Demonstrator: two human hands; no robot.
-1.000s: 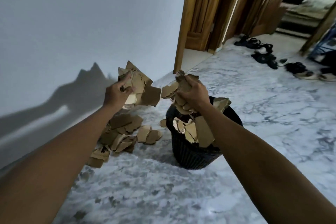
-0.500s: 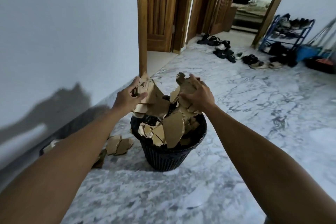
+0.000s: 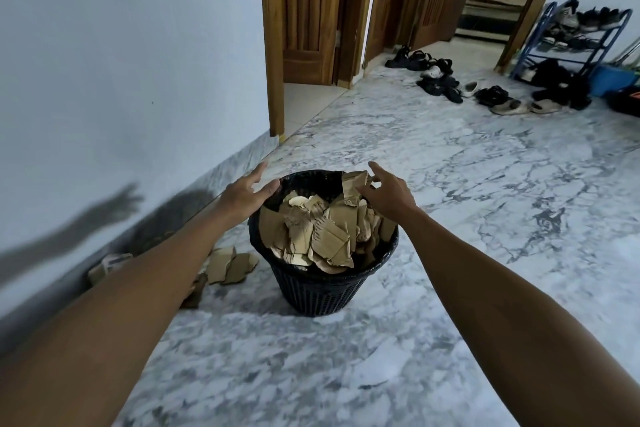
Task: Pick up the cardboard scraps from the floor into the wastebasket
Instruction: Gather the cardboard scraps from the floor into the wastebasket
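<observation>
Scraps (image 3: pixel 322 232) in wastebasket (image 3: pixel 311 291); more scraps (image 3: pixel 228 265) on floor (image 3: pixel 450 201) left.

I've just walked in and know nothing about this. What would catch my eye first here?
First, the black wastebasket in the middle of the marble floor, heaped with torn cardboard scraps. Two bare arms reach over it: the left hand spread open at its rim, the right hand with loose fingers just above the heap. A few leftover scraps lie on the floor to the basket's left, by the wall.
</observation>
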